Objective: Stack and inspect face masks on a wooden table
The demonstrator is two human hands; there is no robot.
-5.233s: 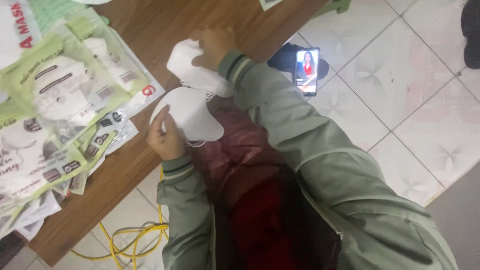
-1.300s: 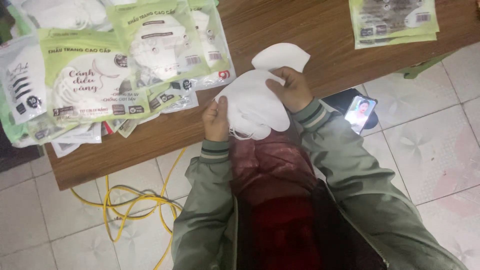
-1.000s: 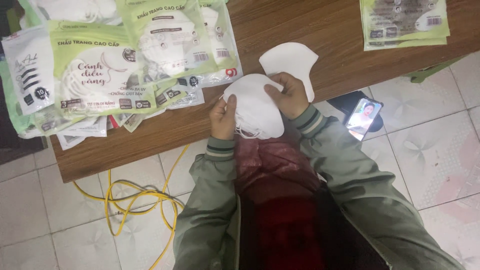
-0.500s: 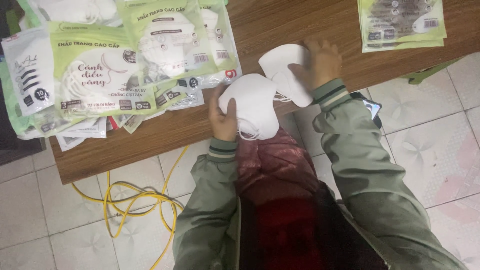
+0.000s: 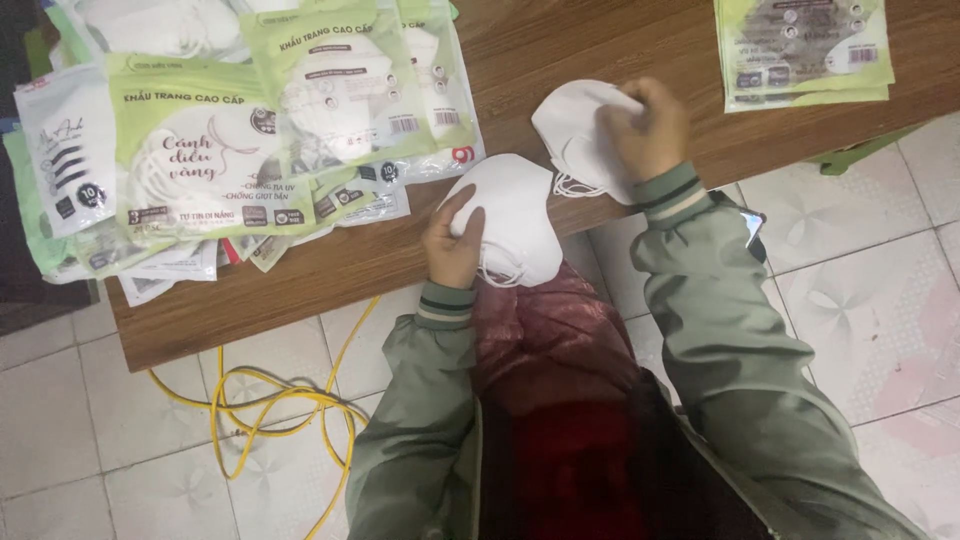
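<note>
Already many packed bags (image 5: 270, 130) lie on the table (image 5: 600, 40); left hand (image 5: 455, 240) grips loose masks (image 5: 515, 225), right hand (image 5: 650, 125) pinches another mask (image 5: 575, 130), both unbagged.

Left hand (image 5: 455, 240): raised near the body, back toward the camera, fingers (image 5: 468, 205) curled closed in a grip, forearm in a green sleeve with striped cuff, elbow bent. Right hand (image 5: 650, 125): reached further forward and outward, knuckles up, fingers bunched closed, arm more extended, same sleeve.
</note>
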